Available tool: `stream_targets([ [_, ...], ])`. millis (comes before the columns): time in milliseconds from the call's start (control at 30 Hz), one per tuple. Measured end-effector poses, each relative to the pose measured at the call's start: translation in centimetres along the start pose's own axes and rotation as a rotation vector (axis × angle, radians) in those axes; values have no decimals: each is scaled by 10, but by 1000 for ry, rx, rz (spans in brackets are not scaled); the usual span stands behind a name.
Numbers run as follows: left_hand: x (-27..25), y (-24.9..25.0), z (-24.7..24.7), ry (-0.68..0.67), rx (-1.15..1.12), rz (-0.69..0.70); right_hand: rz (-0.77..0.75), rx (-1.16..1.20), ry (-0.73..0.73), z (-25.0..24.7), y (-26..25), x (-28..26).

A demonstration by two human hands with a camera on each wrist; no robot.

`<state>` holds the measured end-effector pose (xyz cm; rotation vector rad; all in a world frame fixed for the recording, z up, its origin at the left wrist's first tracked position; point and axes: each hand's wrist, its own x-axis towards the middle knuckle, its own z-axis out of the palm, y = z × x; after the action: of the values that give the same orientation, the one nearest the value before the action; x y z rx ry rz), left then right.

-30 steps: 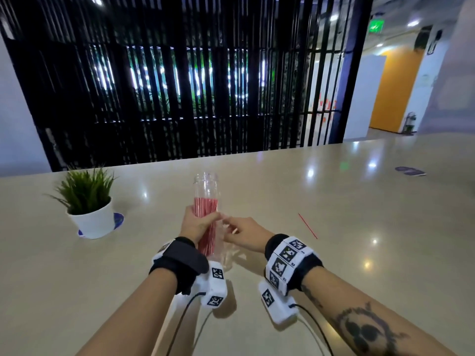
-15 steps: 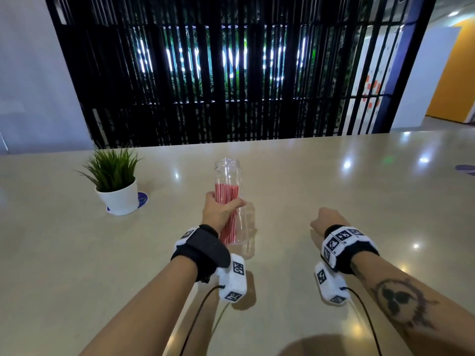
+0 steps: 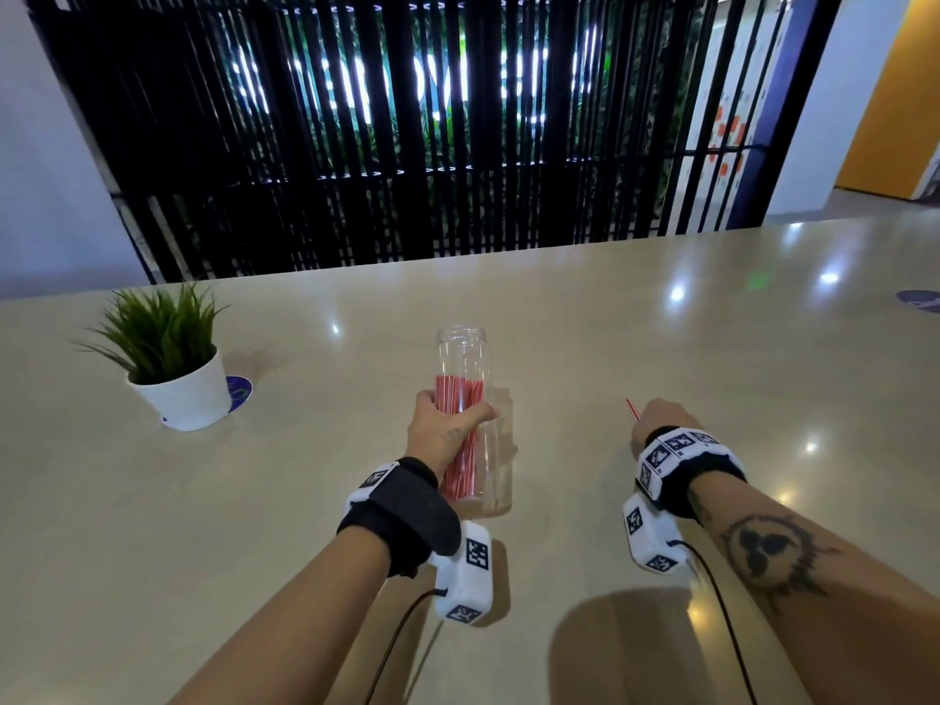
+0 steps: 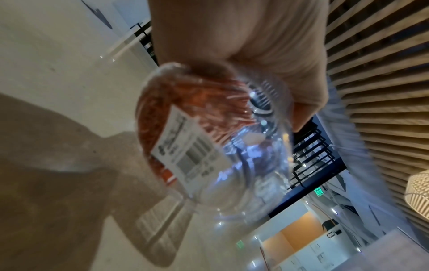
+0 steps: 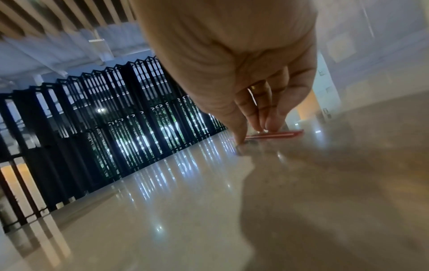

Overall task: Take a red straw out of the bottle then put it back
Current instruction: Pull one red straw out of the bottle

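A clear bottle (image 3: 464,356) stands a little tilted on the beige table (image 3: 737,358), with a bundle of red straws (image 3: 458,405) inside. My left hand (image 3: 441,436) grips the bottle around its middle. In the left wrist view the bottle (image 4: 232,174) shows from below, with a white label on it. To the right, a single red straw (image 3: 632,409) lies on the table. My right hand (image 3: 661,419) is curled down over it. In the right wrist view my right hand (image 5: 253,134) pinches the straw (image 5: 281,135) against the tabletop with thumb and fingertips.
A small green plant in a white pot (image 3: 175,384) stands at the left on a blue sticker (image 3: 239,394). A black slatted screen (image 3: 407,145) rises behind the table's far edge. Another blue sticker (image 3: 918,300) lies at the far right.
My right hand left the bottle and moved right to the straw lying on the table, then closed down on it. The left hand kept its hold on the bottle.
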<state>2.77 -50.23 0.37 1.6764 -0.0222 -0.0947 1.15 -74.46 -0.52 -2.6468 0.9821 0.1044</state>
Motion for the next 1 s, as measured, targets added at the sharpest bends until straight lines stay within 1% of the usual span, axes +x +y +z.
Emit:
stream_targets([
  [100, 4, 2, 7, -30, -2, -2, -1, 26, 17, 1, 0, 8],
  [367, 9, 7, 20, -80, 40, -6, -64, -71, -107, 1, -4, 19],
  [467, 9, 6, 21, -72, 40, -17, -63, -86, -144, 1, -4, 23],
  [600, 9, 4, 21, -43, 47, -20, -74, -79, -132, 1, -3, 22],
  [667, 8, 4, 21, -37, 35, -26, -105, -68, -117, 1, -2, 19],
  [733, 7, 6, 20, -37, 22, -21, -169, -4, -134, -3, -6, 14],
  [867, 4, 10, 13, -43, 2, 13, -387, 212, -249, -23, -29, -1],
  [933, 2, 11, 7, -35, -10, 31, -498, 322, -225, -37, -46, -16],
  [1000, -1, 10, -1, -23, -21, 50, -602, 511, -118, -50, -65, -30],
])
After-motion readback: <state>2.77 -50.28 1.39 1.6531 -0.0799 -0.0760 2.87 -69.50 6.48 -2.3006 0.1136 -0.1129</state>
